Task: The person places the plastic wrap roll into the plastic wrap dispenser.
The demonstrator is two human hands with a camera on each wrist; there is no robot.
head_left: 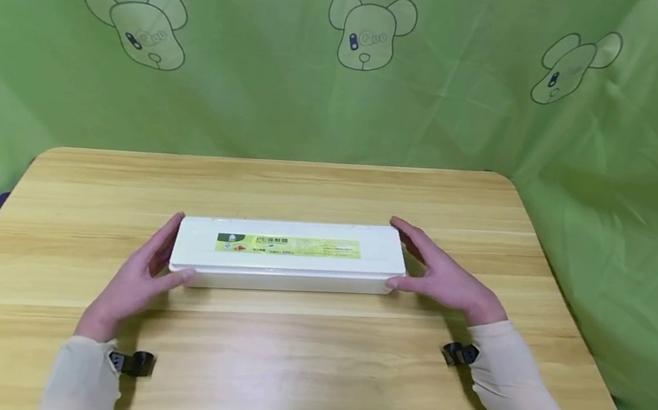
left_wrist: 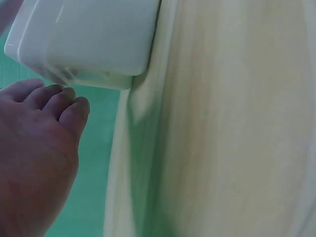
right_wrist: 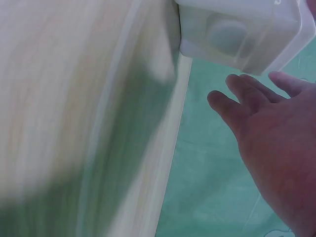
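Note:
A long white cling film box (head_left: 290,257) with a yellow-green label on its top lies across the middle of the wooden table. At its left end my left hand (head_left: 139,278) spans the width, thumb on the front corner and fingers toward the back. My right hand (head_left: 448,276) holds the right end the same way, thumb at the front side and fingertips by the back corner. The left wrist view shows the box's rounded end (left_wrist: 98,39) above the left fingers (left_wrist: 59,103). A round mark appears on the other end (right_wrist: 237,37) in the right wrist view.
The table (head_left: 300,374) has rounded far corners. Green fabric (head_left: 255,98) printed with bear heads hangs behind it and at both sides. A black wrist mount (head_left: 133,362) is on the left sleeve, another mount (head_left: 461,354) on the right.

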